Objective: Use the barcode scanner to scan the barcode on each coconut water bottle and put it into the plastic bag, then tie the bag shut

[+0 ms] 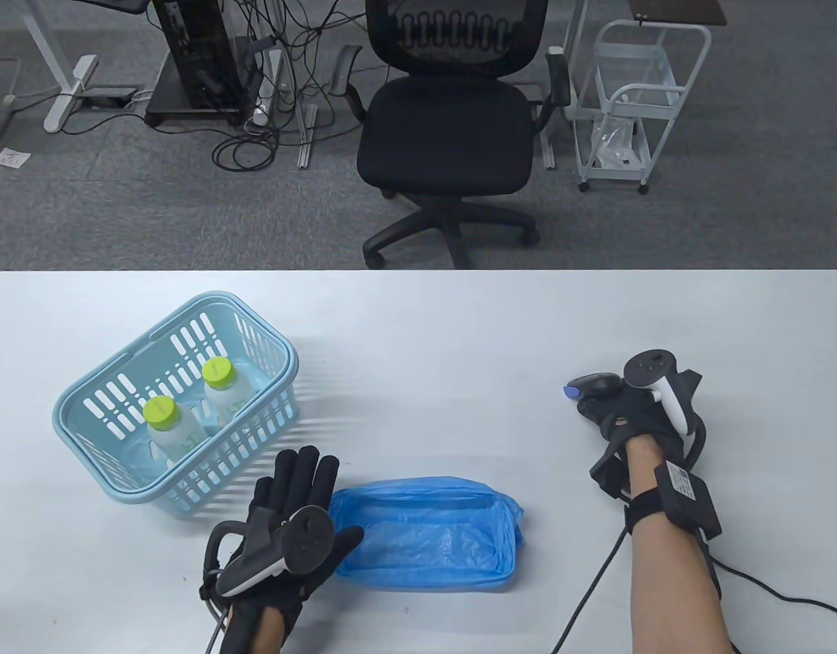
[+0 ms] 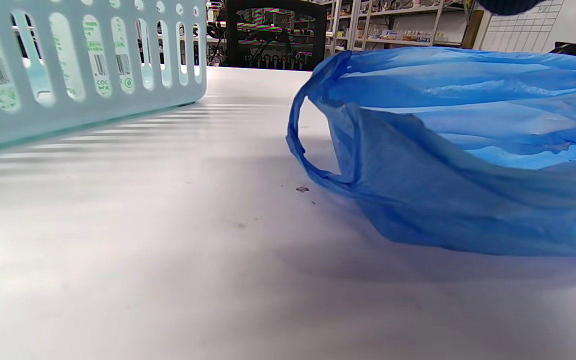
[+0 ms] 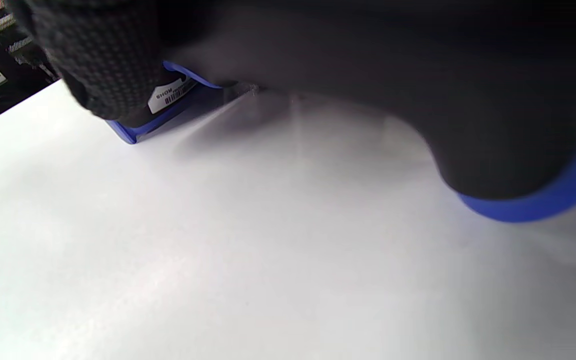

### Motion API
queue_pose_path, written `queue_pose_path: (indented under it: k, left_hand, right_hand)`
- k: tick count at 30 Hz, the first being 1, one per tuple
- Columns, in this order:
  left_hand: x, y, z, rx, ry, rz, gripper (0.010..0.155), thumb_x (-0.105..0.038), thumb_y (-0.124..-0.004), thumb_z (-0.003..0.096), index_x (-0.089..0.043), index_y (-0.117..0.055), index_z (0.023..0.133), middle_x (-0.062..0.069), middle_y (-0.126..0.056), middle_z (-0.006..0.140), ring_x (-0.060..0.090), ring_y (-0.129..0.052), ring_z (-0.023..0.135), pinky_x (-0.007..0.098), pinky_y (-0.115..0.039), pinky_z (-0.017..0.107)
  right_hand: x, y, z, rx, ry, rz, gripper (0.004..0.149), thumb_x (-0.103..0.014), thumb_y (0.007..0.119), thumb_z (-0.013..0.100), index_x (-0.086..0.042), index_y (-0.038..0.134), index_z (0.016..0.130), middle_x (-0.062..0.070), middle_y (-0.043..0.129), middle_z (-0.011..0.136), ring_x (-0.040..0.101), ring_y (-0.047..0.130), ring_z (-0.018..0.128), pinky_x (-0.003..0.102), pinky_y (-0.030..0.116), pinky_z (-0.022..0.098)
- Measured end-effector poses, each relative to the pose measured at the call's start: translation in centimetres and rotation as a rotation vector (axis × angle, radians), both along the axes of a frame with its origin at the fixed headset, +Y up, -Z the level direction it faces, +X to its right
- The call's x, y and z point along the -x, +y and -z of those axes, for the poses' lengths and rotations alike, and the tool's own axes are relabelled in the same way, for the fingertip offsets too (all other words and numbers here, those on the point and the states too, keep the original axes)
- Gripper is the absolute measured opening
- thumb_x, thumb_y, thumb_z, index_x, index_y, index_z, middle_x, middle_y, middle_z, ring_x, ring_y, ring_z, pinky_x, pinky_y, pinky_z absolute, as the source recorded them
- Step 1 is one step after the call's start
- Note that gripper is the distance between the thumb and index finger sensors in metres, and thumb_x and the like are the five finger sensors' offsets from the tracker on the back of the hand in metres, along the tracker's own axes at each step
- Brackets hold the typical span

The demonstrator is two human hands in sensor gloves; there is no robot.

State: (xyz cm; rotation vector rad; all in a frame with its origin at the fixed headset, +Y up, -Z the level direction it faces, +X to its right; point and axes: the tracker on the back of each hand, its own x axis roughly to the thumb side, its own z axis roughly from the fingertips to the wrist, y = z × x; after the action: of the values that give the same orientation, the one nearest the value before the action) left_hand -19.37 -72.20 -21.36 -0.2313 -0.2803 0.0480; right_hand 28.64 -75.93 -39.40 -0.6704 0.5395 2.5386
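Observation:
Two white coconut water bottles with lime-green caps stand upright in the light-blue basket at the table's left. A blue plastic bag lies flat and partly open near the front edge; in the left wrist view the bag fills the right side. My left hand hovers flat between basket and bag, fingers straight, holding nothing. On the right of the table, my right hand grips the black barcode scanner with blue trim. The scanner rests on or just above the table in the right wrist view.
The white table holds only these items. A black cable runs from my right wrist toward the front edge. Beyond the far edge stand an office chair and a white cart.

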Motion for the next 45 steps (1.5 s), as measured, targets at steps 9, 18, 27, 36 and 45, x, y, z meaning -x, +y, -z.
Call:
queue_pose_path:
  k: [9, 18, 27, 36, 45]
  left_hand:
    - [0.0, 0.1, 0.0, -0.002, 0.004, 0.009, 0.096, -0.071, -0.054, 0.0650, -0.019, 0.003, 0.123, 0.013, 0.012, 0.127, 0.043, 0.007, 0.115, 0.063, -0.014, 0.080]
    - [-0.4, -0.6, 0.1, 0.015, 0.004, 0.036, 0.096, -0.070, -0.053, 0.0651, -0.019, 0.003, 0.123, 0.013, 0.012, 0.127, 0.043, 0.007, 0.115, 0.063, -0.014, 0.080]
    - [-0.7, -0.8, 0.2, 0.018, -0.002, 0.030, 0.096, -0.070, -0.053, 0.0651, -0.019, 0.003, 0.123, 0.014, 0.012, 0.127, 0.043, 0.008, 0.114, 0.064, -0.013, 0.080]
    - [-1.4, -0.8, 0.3, 0.014, -0.033, 0.026, 0.096, -0.070, -0.053, 0.0653, -0.020, 0.004, 0.123, 0.015, 0.016, 0.126, 0.044, 0.012, 0.112, 0.065, -0.011, 0.079]
    - [-1.8, -0.7, 0.3, 0.017, -0.050, 0.018, 0.095, -0.070, -0.053, 0.0654, -0.020, 0.003, 0.123, 0.014, 0.016, 0.126, 0.044, 0.012, 0.112, 0.065, -0.011, 0.079]
  right_hand:
    - [1.4, 2.1, -1.9, -0.135, 0.073, -0.024, 0.058, -0.040, 0.085, 0.055, -0.007, 0.069, 0.099, 0.026, 0.062, 0.111, 0.058, 0.063, 0.100, 0.072, 0.054, 0.070]
    - [4.7, 6.8, -7.2, -0.334, 0.178, 0.050, 0.059, -0.043, 0.083, 0.057, -0.016, 0.061, 0.104, 0.006, 0.087, 0.092, 0.035, 0.094, 0.085, 0.062, 0.073, 0.066]
    - [8.7, 8.3, -12.6, -0.478, 0.258, 0.100, 0.053, -0.043, 0.086, 0.056, -0.017, 0.069, 0.099, -0.002, 0.090, 0.081, 0.026, 0.098, 0.074, 0.057, 0.077, 0.063]
    - [12.1, 9.2, -15.7, -0.515, 0.325, 0.117, 0.048, -0.042, 0.088, 0.055, -0.019, 0.074, 0.095, -0.003, 0.091, 0.080, 0.025, 0.097, 0.073, 0.056, 0.077, 0.063]
    - [13.2, 7.2, -17.4, -0.508, 0.420, 0.222, 0.046, -0.044, 0.086, 0.056, -0.020, 0.075, 0.094, -0.004, 0.091, 0.079, 0.024, 0.098, 0.072, 0.055, 0.078, 0.063]
